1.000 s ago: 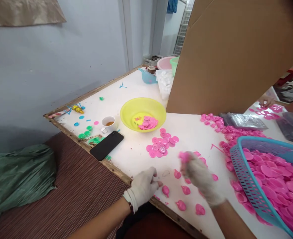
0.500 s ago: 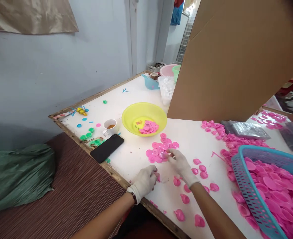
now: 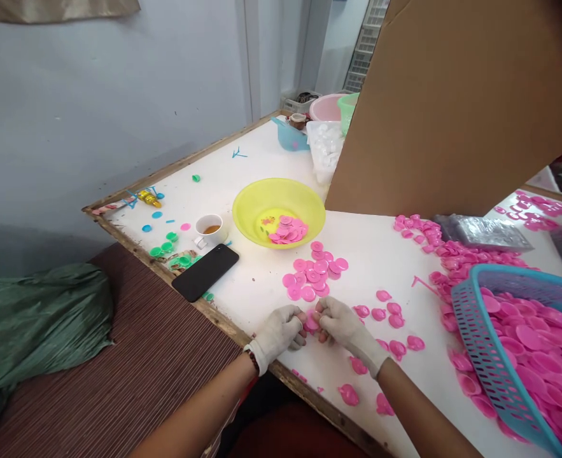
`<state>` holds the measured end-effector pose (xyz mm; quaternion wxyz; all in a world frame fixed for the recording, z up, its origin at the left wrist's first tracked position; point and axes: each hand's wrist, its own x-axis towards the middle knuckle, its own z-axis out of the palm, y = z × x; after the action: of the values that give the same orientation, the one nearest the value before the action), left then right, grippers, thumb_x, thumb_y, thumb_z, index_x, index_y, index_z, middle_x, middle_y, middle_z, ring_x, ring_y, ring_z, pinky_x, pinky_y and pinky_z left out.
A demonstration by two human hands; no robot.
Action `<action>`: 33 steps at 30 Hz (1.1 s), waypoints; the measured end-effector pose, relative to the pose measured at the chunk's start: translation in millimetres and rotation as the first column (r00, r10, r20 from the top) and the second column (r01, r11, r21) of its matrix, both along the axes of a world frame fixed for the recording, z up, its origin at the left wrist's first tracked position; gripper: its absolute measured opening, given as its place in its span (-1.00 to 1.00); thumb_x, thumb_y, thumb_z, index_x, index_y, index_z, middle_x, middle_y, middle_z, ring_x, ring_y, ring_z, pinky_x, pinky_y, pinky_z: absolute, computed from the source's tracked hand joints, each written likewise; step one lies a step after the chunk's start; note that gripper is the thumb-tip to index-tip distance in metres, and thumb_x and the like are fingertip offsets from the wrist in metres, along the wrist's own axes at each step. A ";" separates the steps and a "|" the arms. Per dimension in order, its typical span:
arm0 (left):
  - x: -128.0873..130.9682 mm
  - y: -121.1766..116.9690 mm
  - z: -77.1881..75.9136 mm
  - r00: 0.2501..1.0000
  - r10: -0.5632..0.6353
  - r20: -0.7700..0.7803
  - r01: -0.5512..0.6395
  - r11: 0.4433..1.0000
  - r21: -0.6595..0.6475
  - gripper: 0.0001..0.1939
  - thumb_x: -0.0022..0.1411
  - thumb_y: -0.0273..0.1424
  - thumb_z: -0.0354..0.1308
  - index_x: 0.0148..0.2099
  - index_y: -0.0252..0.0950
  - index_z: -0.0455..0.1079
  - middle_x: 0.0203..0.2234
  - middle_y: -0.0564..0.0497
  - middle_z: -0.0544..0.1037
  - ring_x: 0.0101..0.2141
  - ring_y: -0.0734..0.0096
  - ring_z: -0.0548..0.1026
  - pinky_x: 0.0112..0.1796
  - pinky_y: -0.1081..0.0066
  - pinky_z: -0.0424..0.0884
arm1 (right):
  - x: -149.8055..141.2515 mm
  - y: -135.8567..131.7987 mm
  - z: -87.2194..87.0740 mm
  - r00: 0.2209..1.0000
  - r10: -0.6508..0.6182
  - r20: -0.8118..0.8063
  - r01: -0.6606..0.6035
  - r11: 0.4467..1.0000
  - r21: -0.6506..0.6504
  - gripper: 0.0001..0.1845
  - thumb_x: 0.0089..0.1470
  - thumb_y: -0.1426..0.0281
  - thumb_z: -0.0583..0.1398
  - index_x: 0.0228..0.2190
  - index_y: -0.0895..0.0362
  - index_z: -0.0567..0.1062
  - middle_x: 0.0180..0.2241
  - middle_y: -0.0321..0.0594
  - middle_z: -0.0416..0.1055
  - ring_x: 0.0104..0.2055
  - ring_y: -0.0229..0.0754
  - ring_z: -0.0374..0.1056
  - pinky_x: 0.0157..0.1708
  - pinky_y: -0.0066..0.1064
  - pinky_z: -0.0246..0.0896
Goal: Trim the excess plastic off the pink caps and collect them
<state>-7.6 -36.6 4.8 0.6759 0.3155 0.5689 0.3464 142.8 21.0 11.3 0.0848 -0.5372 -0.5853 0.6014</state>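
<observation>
Both of my hands wear white gloves and meet near the front edge of the white table (image 3: 261,165). My left hand (image 3: 277,333) and my right hand (image 3: 342,326) are closed together on a small pink plastic cap (image 3: 311,322) held between their fingertips. Just beyond them lies a small pile of flat pink discs (image 3: 315,271). Loose pink caps (image 3: 388,312) lie scattered to the right of my right hand and along the near edge. A yellow bowl (image 3: 261,202) behind the pile holds several more pink discs.
A blue basket (image 3: 476,331) full of pink caps stands at the right, with more heaped behind it. A black phone (image 3: 205,271), a white cup (image 3: 209,229) and green caps (image 3: 168,247) lie at the left. A big cardboard sheet (image 3: 452,108) stands behind. A green bag (image 3: 37,324) rests on the brown mat.
My right hand drew back from the disc pile toward me and met my left hand. Both now pinch a pink cap between them. The view shifted slightly.
</observation>
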 end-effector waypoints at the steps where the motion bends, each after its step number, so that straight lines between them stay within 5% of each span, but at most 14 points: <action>1: 0.4 0.5 -2.2 1.000 -0.007 -0.009 0.008 1.000 0.005 -0.73 0.10 -0.19 0.05 -0.40 -0.31 0.18 -0.65 0.12 0.35 -0.69 0.62 0.31 -0.64 0.58 0.23 | -3.6 -4.1 -1.6 1.000 0.006 0.010 -0.006 1.000 -0.015 -0.90 -0.01 0.38 0.06 -0.40 0.09 0.18 -0.65 -0.44 0.27 -0.68 -0.35 0.26 -0.71 -0.57 0.10; 14: -5.5 17.0 0.0 0.992 -0.121 0.041 0.125 0.987 -0.105 -0.59 -0.04 -0.11 0.22 -0.39 -0.30 0.16 -0.74 0.15 0.32 -0.72 0.60 0.28 -0.67 0.57 0.20 | -9.5 16.9 11.4 0.976 0.204 -0.079 -0.218 0.876 -0.429 -0.80 -0.07 0.41 0.16 -0.38 0.11 0.22 -0.54 -0.33 0.38 -0.61 -0.34 0.35 -0.63 -0.53 0.28; 19: -4.5 19.2 -2.8 0.986 -0.149 -0.072 0.142 0.985 -0.100 -0.66 0.01 -0.17 0.17 -0.38 -0.30 0.16 -0.70 0.14 0.34 -0.70 0.55 0.34 -0.66 0.53 0.28 | -14.9 23.3 5.5 0.978 0.210 0.009 -0.187 0.890 -0.415 -0.79 -0.14 0.45 0.18 -0.43 0.10 0.22 -0.61 -0.37 0.36 -0.66 -0.33 0.31 -0.68 -0.51 0.26; 26: -10.1 18.1 -1.0 0.963 -0.238 -0.129 0.230 0.970 -0.072 -0.73 -0.03 -0.31 0.18 -0.32 -0.30 0.18 -0.70 0.14 0.36 -0.67 0.54 0.36 -0.61 0.52 0.31 | -5.5 29.1 0.9 0.941 0.301 -0.157 -0.339 0.832 -0.438 -0.92 -0.06 0.40 0.09 -0.42 0.13 0.28 -0.61 -0.29 0.42 -0.56 -0.29 0.40 -0.55 -0.48 0.34; 33: -2.5 19.6 4.5 0.888 -0.211 -0.407 0.259 0.964 0.065 -0.85 -0.05 -0.44 0.13 -0.40 -0.29 0.20 -0.63 0.14 0.38 -0.68 0.59 0.33 -0.61 0.55 0.24 | -15.8 13.9 -10.4 0.973 0.231 0.001 -0.225 0.948 -0.225 -0.91 -0.06 0.47 0.02 -0.41 0.10 0.25 -0.66 -0.39 0.33 -0.73 -0.35 0.26 -0.73 -0.54 0.19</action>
<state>-10.1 -17.0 9.3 0.5637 0.4850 0.6301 0.2237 127.1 34.8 1.0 -0.0544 -0.4803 -0.5734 0.6616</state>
